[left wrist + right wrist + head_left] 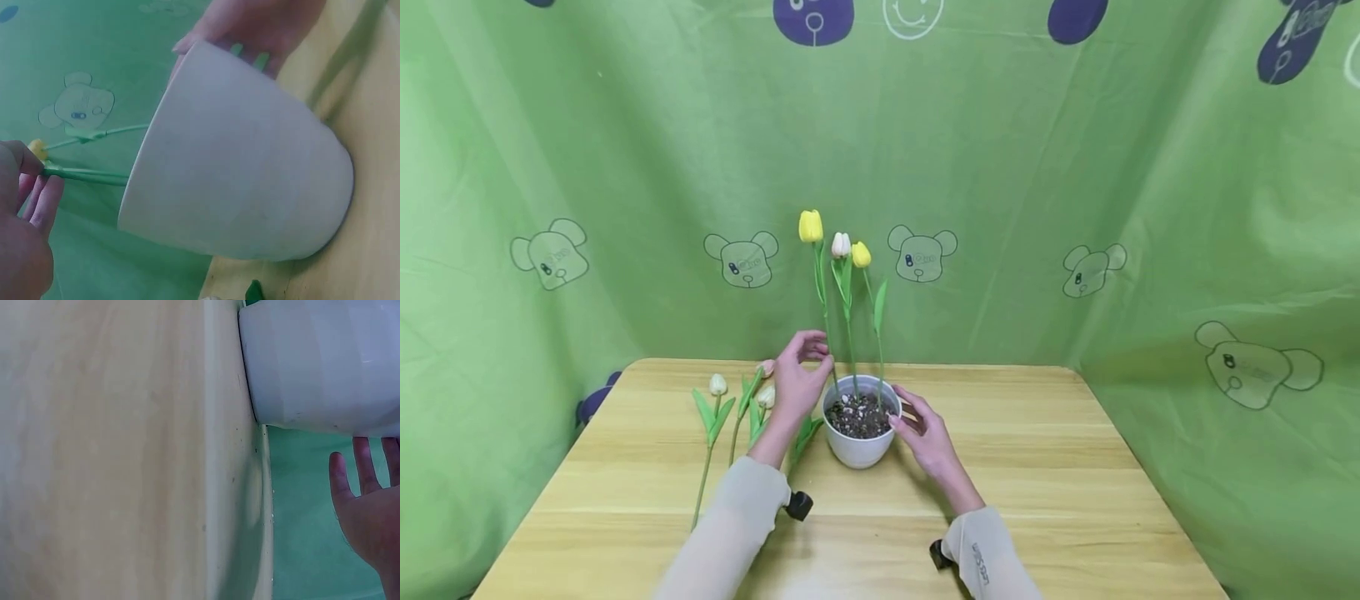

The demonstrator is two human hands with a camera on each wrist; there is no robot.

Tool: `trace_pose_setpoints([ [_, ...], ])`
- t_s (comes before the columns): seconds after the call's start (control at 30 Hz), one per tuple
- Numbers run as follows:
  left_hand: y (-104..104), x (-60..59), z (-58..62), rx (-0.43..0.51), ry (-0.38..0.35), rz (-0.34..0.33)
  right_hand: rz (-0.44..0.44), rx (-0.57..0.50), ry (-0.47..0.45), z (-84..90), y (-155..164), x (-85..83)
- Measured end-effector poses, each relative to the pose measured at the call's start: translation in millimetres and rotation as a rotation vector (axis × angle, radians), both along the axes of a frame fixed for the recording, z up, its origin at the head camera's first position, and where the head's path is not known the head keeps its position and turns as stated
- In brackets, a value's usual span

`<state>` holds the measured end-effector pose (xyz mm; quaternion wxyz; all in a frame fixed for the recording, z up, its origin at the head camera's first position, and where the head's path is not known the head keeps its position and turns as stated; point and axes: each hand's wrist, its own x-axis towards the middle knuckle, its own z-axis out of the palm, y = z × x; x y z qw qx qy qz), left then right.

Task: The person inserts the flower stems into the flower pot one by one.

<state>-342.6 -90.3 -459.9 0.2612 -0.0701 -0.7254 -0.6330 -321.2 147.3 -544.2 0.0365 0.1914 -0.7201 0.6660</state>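
The work in hand is planting tulips in the pot [858,433], which stands on the bench [1037,467] just in front of its middle, filled with dark gravel. Three tulips already stand upright in it: a tall yellow one [810,227] at the pot's 10 o'clock, a white one [841,245] near the middle and a shorter yellow one [861,255] towards 2 o'clock.

The left hand [797,379] is at the pot's 10 o'clock, pinching the tall yellow tulip's stem [84,175] low down between thumb and fingers, just above the rim; the left wrist view shows the grip plainly. This looks like seating or straightening that stem.

The right hand [925,429] lies at the pot's 3 o'clock, fingers straight and relaxed, tips at or just off the wall; whether they touch cannot be told. It grips nothing.

More tulips [730,408] lie flat on the bench at the pot's 9 o'clock, behind the left wrist.

The next move, as I judge it, calls for letting go of the stem gently so it stays upright, with the right hand steadying the pot, then reaching to 9 o'clock for a lying tulip.
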Motion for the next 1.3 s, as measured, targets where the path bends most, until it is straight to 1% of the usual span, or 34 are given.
trace_pose_setpoints([
  [0.17,2.1,-10.4,-4.1,0.008,-0.009,0.001,-0.007,0.012,-0.004,-0.8,0.4,-0.4],
  [0.33,3.8,-14.6,-10.6,-0.006,-0.036,-0.005,-0.013,0.035,-0.032,-0.8,0.3,1.8],
  [0.43,4.1,-14.4,-14.1,0.003,-0.053,-0.01,-0.013,0.036,-0.029,0.0,0.0,2.5],
  [0.63,4.3,-15.2,-23.2,0.031,-0.039,-0.004,-0.01,0.028,0.005,-0.7,0.4,1.6],
  [0.87,2.6,-16.2,-30.7,-0.025,-0.04,0.004,-0.012,0.023,0.004,-1.8,0.3,0.6],
  [1.07,1.8,-14.1,-31.3,-0.054,-0.037,0.004,-0.012,0.024,0.012,-2.2,0.2,0.4],
  [1.23,2.1,-14.5,-33.5,-0.056,-0.047,-0.011,-0.011,0.017,0.008,-3.5,0.5,-0.3],
  [1.3,2.4,-15.2,-35.3,-0.064,-0.059,-0.03,-0.009,0.013,0.004,-4.0,0.4,-0.4],
])
